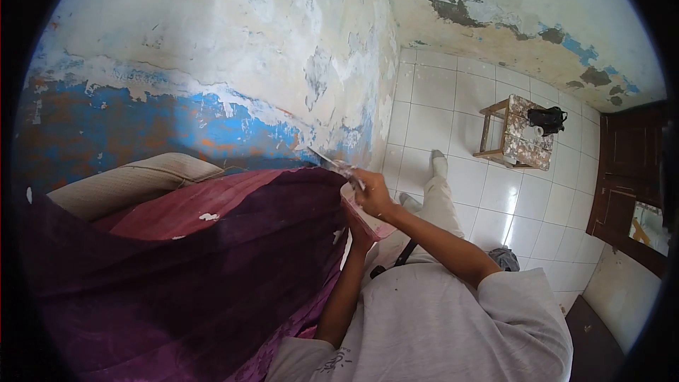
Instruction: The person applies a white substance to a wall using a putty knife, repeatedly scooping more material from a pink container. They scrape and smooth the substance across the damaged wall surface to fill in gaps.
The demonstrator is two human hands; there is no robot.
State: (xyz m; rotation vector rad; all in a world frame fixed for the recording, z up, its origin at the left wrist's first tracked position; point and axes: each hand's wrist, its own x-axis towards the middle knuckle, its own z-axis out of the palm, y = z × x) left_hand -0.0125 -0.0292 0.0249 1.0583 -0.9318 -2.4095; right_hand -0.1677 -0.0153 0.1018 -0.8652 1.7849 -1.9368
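Observation:
My right hand (373, 194) grips a putty knife (331, 162). Its blade points left, and its tip is at the peeling blue and white wall (233, 64). Just beneath it, my left hand (358, 230) holds up a pink tray (369, 220), and most of that hand is hidden behind the tray and my right hand. Both hands are close together above the edge of a purple and maroon cloth (212, 262).
The cloth covers bulky furniture along the wall, with a beige cushion (134, 180) poking out. My legs stand on a white tiled floor (438, 99). A paint-spattered wooden stool (520, 138) carries a black object (548, 119). A dark wooden door (626, 170) is at right.

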